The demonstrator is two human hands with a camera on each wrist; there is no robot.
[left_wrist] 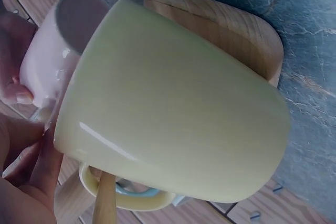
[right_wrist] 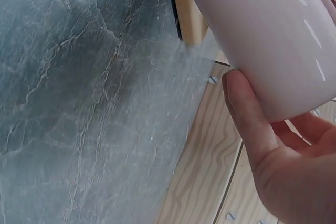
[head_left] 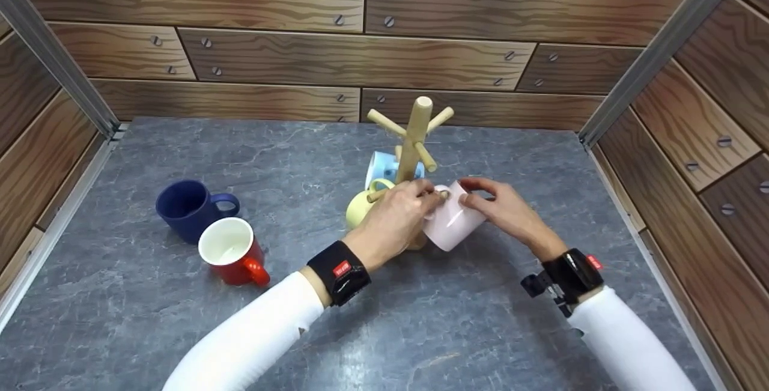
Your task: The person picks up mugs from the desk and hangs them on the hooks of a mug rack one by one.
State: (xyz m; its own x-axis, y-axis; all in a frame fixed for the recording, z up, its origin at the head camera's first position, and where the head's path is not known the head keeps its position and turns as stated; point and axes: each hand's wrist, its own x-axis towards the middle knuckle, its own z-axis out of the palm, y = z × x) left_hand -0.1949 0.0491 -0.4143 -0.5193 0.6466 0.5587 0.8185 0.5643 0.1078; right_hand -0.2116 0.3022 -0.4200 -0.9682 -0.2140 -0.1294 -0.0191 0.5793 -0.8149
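Observation:
A pink mug [head_left: 452, 221] is tilted at the right side of a wooden mug tree [head_left: 414, 139], its handle by a low peg. My right hand [head_left: 507, 211] grips the mug's body, thumb on one side, as the right wrist view also shows. My left hand [head_left: 390, 220] reaches across the tree, fingers curled and pinching at the pink mug's handle; the exact contact is partly hidden. Close to the left hand, a yellow mug [left_wrist: 173, 103] hangs by its handle on another peg. Behind the post hangs a light blue mug [head_left: 380, 167], partly covered.
On the grey marbled table [head_left: 288, 157], a dark blue mug [head_left: 192, 223] and a red mug [head_left: 240, 265] with a white inside stand upright at the left. The tree's upper pegs [head_left: 384, 121] stick out bare. Wood-patterned walls [head_left: 270, 57] enclose the back and sides.

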